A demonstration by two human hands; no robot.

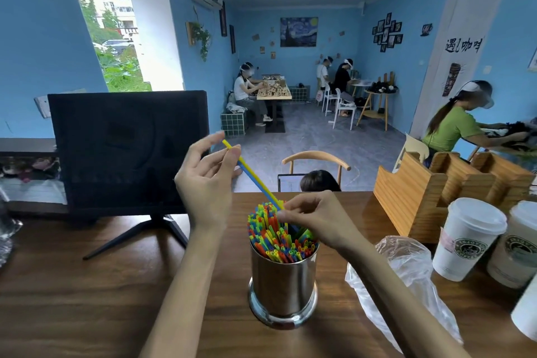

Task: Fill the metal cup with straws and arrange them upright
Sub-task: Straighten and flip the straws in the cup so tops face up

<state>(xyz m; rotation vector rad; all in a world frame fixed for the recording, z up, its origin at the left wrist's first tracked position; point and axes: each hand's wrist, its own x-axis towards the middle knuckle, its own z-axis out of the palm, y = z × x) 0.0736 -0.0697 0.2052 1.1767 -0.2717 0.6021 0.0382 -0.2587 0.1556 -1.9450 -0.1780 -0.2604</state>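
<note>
On the wooden table, the metal cup is seen near the front edge, packed w/ coloured straws. 2 loose straws, 1 yellow & 1 blue, are pinched by left hand up top and right hand at the rim; they should probably be tipped upright and eased into a gap. Beyond: 1 plastic bag, 3 paper cups, 1 monitor.

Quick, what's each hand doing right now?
Left hand: pinches the tops of two straws, yellow and blue.
Right hand: pinches them lower, over the cup.
</note>
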